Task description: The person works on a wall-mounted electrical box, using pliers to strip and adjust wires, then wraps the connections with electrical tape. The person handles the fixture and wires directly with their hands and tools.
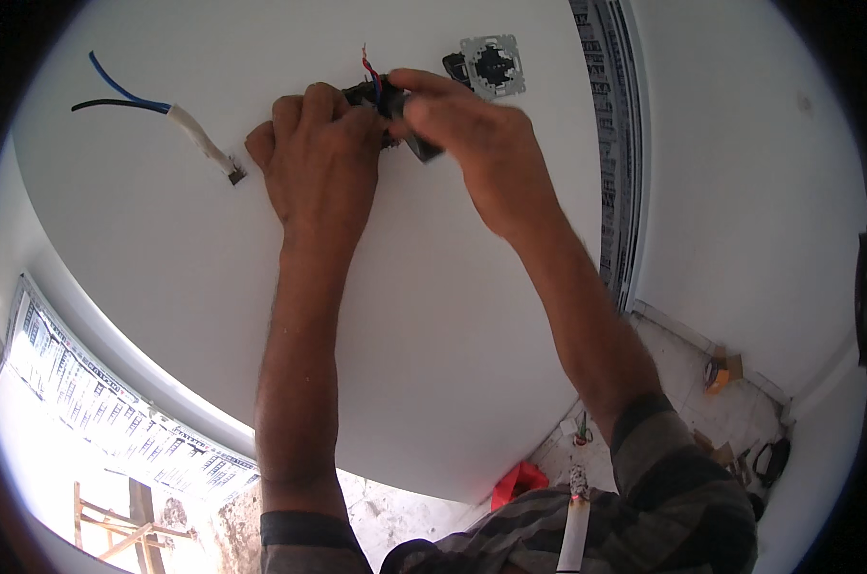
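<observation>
Both my hands work close together on a white wall panel (405, 316). My left hand (323, 143) is closed, its fingertips pressed on a black electrical fitting (360, 94), mostly hidden by the fingers. Thin red and blue wires (371, 65) stick up from it, with bare strands at the red tip. My right hand (462, 120), slightly blurred, is curled round a dark grey object (422, 145) beside the fitting; its kind cannot be made out. Just right of it sits a switch or socket insert (494, 67) with a grey metal frame and black centre.
Left of my hands, a white-sheathed cable (197, 132) with blue and black wires leaves a small square hole (236, 175). A printed-film strip (613, 143) edges the right side. Below are a cigarette (575, 526), a red item (518, 484), an orange-brown box (722, 371) and a wooden frame (118, 526).
</observation>
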{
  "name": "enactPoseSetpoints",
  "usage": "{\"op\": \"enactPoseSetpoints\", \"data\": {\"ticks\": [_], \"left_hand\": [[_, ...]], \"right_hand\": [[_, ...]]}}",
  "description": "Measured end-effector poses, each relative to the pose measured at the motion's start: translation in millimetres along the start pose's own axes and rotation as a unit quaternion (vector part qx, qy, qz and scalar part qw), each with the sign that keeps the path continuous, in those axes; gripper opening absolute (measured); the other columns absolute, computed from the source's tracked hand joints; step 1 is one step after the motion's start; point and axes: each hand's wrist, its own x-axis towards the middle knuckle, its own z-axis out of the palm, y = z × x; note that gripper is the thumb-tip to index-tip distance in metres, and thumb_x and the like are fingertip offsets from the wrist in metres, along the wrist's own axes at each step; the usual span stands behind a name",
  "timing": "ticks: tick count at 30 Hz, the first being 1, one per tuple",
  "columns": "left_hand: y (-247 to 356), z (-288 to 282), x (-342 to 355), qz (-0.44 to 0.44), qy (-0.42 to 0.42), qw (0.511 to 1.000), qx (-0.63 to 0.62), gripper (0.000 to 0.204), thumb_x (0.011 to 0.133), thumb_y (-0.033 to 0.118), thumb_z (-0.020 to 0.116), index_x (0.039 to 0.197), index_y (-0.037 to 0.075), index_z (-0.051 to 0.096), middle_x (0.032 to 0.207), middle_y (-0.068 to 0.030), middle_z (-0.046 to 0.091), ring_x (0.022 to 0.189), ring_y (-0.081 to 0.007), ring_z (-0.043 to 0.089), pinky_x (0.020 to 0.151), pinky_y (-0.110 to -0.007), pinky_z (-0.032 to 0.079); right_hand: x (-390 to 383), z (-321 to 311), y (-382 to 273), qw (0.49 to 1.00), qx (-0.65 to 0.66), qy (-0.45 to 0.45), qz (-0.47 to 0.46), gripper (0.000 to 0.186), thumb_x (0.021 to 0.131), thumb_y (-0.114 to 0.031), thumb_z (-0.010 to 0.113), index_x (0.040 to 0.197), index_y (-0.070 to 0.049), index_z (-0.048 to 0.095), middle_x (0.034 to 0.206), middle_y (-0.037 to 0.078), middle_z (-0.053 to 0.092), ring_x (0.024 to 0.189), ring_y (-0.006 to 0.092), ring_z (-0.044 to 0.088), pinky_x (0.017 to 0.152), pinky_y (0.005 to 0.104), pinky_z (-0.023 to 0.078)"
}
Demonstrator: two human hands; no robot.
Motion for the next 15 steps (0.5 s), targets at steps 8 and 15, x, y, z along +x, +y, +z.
{"op": "enactPoseSetpoints", "data": {"ticks": [8,15], "left_hand": [[6,2,2,-0.006,0.012,1.000,-0.009,0.010,0.087,0.026,0.077,0.087,0.017,0.079,0.100,0.0043,0.061,0.105,-0.0197,0.054,0.095,-0.043,0.034],[2,-1,1,0.001,0.009,1.000,-0.005,0.010,0.088,0.027,0.078,0.088,0.017,0.079,0.099,0.0044,0.062,0.104,-0.0197,0.054,0.096,-0.042,0.034]], "right_hand": [[7,-12,41,0.906,-0.392,0.083,-0.137,0.026,0.084,-0.024,0.076,0.103,-0.006,0.077,0.110,0.019,0.071,0.103,0.0293,0.067,0.089,0.0395,0.051],[5,-7,11,0.974,0.213,0.010,0.070,0.034,0.088,-0.023,0.075,0.109,0.003,0.073,0.116,0.014,0.072,0.100,0.0210,0.063,0.089,0.0372,0.050]]}}
